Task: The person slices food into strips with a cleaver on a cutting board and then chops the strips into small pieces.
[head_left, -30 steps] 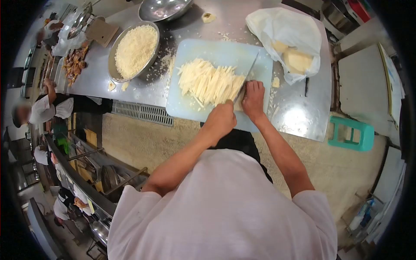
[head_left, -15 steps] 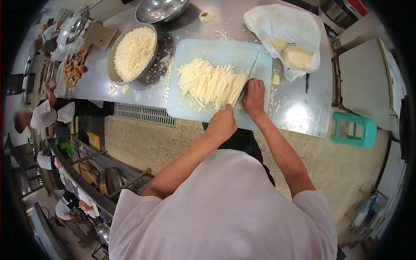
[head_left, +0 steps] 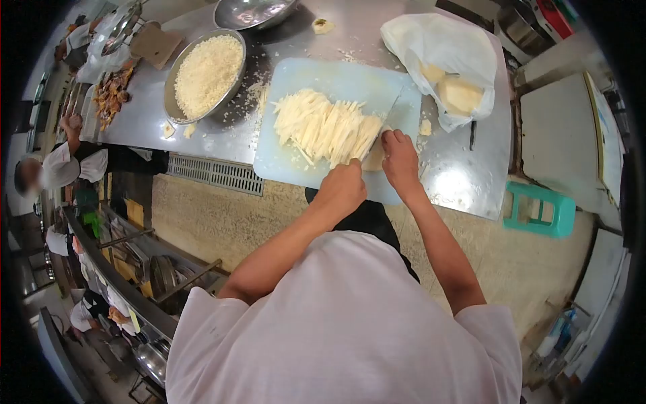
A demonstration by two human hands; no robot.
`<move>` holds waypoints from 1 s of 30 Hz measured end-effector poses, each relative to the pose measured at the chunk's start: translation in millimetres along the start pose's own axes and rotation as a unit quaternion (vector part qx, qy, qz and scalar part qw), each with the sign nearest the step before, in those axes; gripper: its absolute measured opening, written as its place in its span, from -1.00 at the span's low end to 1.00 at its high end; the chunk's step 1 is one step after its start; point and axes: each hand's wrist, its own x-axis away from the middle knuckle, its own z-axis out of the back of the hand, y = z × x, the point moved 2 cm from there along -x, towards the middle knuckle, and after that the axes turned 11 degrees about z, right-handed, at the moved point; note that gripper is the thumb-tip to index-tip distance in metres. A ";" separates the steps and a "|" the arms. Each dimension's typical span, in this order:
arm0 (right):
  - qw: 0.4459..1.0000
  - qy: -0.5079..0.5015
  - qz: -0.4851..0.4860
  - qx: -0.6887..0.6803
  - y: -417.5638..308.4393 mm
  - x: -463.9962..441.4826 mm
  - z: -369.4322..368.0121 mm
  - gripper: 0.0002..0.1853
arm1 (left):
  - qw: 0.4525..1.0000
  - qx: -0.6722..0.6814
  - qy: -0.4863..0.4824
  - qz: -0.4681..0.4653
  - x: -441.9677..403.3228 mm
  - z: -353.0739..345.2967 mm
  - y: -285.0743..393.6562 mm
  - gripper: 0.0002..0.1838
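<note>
My left hand is closed round the handle of a large knife. Its blade slants away over the light-blue cutting board, against the right side of a heap of pale vegetable strips. Just right of the blade, my right hand has its fingers bent onto a pale vegetable piece, mostly hidden by fingers and blade. The kind of vegetable is not clear. Left of the board stands a metal bowl full of small pale bits.
A white plastic bag with pale peeled chunks lies right of the board on the steel table. Another metal bowl is behind. A green stool stands right. Co-workers are at left.
My right hand has shifted slightly right, away from the blade, uncovering part of the pale piece. The left hand keeps the knife in nearly the same place. The whole view has tilted slightly.
</note>
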 end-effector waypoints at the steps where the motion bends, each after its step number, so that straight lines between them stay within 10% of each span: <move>1: 1.000 -0.003 -0.006 0.000 0.0 2.8 0.2 -0.83 | 1.000 -0.003 -0.005 0.016 12.3 9.0 7.3 -0.86; 30: 1.000 0.004 -0.007 0.014 1.2 2.6 -6.8 -0.75 | 1.000 -0.004 0.019 -0.017 -2.8 0.5 -0.9 -0.86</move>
